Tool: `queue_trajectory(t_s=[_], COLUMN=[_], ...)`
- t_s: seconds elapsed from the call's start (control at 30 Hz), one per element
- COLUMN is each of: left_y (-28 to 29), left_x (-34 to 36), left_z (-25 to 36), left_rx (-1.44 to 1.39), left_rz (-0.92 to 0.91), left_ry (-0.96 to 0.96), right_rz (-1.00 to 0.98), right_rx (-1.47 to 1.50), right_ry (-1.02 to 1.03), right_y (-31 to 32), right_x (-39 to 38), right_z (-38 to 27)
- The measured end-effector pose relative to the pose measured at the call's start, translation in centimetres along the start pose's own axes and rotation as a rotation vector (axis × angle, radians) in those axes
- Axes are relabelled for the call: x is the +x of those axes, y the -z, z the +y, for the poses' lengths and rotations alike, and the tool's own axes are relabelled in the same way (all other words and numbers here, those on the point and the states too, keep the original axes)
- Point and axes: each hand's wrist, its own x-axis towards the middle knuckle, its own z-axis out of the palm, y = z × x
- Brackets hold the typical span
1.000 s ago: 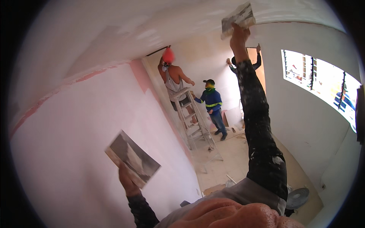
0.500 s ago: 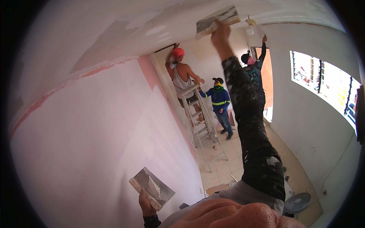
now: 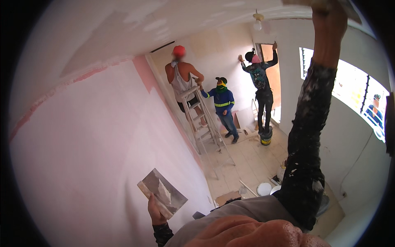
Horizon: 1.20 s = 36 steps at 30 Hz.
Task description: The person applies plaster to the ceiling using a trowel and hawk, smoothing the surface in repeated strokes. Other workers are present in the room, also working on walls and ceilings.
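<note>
Grey blade point(image 3: 164, 193) is clasped by the left hand point(image 3: 155, 212) below the ceiling point(image 3: 86, 35). Smoothing seems underway near it, second blade point(image 3: 351, 10) gripped by the right hand point(image 3: 329, 18); even pressure is needed.

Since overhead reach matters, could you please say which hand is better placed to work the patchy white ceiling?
Likely the right hand: raised near the ceiling, gripping a flat grey blade. The left hand, low, holds a rectangular grey metal blade carrying white paste.

Fisheye head view from close below the ceiling point(image 3: 98, 45), obliquely down toward the floor point(image 3: 255, 160)
</note>
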Motion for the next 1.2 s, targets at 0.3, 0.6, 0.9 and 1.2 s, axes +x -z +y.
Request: queue_trajectory(t_s=[0.3,0.6,0.9,1.2], left_y=[6.4,6.3,3.7,1.3], left_x=[-0.2,-3.4,-2.1,0.9], left_z=[-2.7,-1.2,-2.4,-2.7], left_rx=[0.176,-0.069,0.105,0.039], left_rz=[0.051,0.119,0.049,-0.109], left_ry=[-0.1,-0.018,-0.082,0.098], right_rz=[-0.017,0.32,0.237,-0.02], right_rx=[-1.337,-0.522,-0.085,-0.414], right_ry=[0.453,-0.154,-0.463,-0.481], right_y=[14.9,-6.8,-7.7,7.0], right_x=[4.3,-7.3,-23.1,-1.1], right_z=[16.4,25.7,29.1,20.9])
